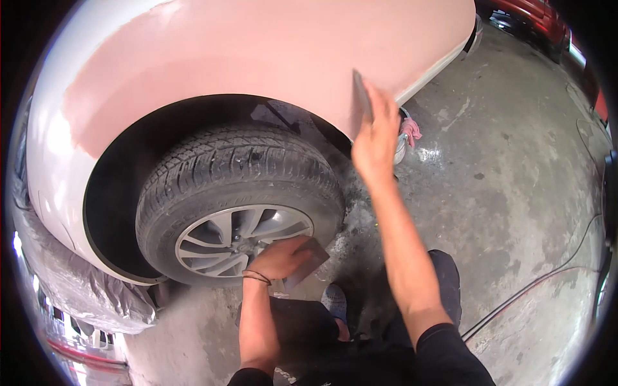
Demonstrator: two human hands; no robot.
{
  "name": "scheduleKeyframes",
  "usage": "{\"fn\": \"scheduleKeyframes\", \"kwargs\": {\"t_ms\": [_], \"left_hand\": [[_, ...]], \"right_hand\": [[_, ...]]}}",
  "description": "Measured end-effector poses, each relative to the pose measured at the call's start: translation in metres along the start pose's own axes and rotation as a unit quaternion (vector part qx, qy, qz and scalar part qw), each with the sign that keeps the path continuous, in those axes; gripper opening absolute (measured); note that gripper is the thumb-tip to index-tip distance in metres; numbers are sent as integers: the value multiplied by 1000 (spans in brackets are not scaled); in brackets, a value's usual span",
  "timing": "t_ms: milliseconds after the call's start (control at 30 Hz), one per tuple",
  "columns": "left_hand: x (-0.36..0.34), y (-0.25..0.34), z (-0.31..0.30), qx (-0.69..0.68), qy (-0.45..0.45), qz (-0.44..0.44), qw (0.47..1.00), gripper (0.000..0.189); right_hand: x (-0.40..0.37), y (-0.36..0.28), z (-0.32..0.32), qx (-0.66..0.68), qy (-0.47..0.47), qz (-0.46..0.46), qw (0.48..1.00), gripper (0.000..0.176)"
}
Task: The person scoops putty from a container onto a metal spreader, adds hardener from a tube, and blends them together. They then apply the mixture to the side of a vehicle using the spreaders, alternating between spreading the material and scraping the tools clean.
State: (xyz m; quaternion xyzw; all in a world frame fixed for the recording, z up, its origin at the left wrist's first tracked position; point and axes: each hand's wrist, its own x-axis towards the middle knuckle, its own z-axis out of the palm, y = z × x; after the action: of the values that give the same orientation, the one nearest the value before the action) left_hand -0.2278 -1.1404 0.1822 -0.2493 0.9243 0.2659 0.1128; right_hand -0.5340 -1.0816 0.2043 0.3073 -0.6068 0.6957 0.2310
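My right hand grips a thin, flat grey pad that looks like sandpaper, held edge-on at the pink-coated car panel just behind the wheel arch. Lower down, my left hand is closed on a dark grey-brown rectangular sheet, also like sandpaper. It hovers in front of the alloy wheel, overlapping the lower right of the rim in this view. The black tire fills the arch above it. Fingertips of both hands are partly hidden.
A pink rag hangs on a pale container behind my right hand. Dark cables run across the concrete floor at right. Grey plastic sheeting covers the car's front at left. A red vehicle stands far right.
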Motion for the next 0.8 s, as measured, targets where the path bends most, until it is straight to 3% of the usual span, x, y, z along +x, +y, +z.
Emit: {"fn": "scheduleKeyframes", "kwargs": {"t_ms": [200,333,433,567,800], "left_hand": [[0,-25,8,-13,11,-33,999,56],[12,-13,5,-32,-32,-66,997,57],[18,-9,7,-34,-14,-46,998,56],[22,-12,9,-9,5,0,1000,54],[32,-23,13,-21,-19,24,999,54]], "right_hand": [[-90,-43,35,4,35,26,999,85],[-115,-37,23,25,-44,37,998,88],[-102,-8,-2,55,-25,47,997,90],[-25,42,-32,41,-61,50,996,59],[64,48,-39,81,-68,64,992,51]]}}
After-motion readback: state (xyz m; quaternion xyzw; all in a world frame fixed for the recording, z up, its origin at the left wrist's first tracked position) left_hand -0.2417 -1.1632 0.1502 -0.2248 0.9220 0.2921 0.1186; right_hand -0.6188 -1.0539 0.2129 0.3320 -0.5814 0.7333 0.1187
